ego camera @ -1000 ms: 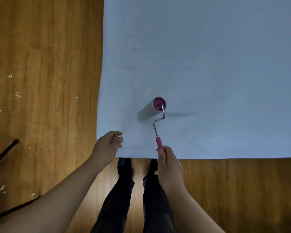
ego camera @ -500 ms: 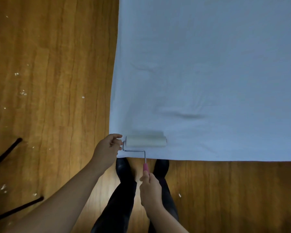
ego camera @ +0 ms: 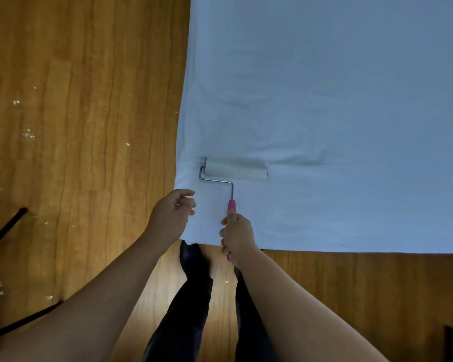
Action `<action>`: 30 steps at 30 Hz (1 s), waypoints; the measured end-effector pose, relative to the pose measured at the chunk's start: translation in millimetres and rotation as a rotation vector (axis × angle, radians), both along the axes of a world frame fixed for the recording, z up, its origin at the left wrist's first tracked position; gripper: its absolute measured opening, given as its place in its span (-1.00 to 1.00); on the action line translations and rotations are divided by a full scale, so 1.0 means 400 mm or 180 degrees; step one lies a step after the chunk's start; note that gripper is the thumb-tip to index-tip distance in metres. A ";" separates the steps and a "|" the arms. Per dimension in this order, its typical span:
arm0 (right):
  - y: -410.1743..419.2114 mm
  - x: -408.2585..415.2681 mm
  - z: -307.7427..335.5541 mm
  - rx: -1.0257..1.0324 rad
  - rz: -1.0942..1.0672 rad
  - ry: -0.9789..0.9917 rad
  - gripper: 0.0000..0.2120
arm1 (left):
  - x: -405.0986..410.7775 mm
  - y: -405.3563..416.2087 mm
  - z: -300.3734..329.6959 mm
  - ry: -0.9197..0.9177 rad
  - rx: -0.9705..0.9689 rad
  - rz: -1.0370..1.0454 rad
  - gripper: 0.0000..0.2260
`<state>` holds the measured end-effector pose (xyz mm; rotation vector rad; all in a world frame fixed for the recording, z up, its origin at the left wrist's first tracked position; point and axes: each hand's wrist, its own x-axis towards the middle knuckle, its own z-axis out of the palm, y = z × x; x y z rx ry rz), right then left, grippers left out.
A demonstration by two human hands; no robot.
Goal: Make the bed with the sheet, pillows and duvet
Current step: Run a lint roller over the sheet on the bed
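**Sheet spread flat**

Pale blue sheet [ego camera: 338,113], stretched over the bed, filling the upper right of the view. Near corner at lower left, edges straight along the wooden floor. Mostly smooth; faint creases near the corner, one long shallow fold running rightward.

Right grip [ego camera: 237,237] clenched — left [ego camera: 171,216] loosely curled

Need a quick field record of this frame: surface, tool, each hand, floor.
surface: pale blue sheet spread flat, a crease right of the roller
tool: lint roller lying on the sheet near its left corner, pink handle
right hand: grips the handle
left hand: loosely curled at the sheet's left edge, holds nothing
floor: wooden floor, white specks
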<state>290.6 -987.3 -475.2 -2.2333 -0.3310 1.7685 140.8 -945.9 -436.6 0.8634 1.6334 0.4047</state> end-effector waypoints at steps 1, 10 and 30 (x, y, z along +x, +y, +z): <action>0.022 0.004 -0.001 -0.0010 -0.0020 0.0061 -0.70 | 0.000 0.004 -0.001 0.0001 0.0000 0.0017 -0.82; 0.361 0.063 -0.019 -0.0008 0.0302 0.0061 -0.57 | 0.005 0.023 -0.033 -0.0094 0.0012 0.0247 -0.81; 0.158 0.069 0.046 -0.0371 -0.0008 0.0211 -0.44 | -0.036 0.025 -0.101 0.0395 -0.0082 -0.0363 -0.81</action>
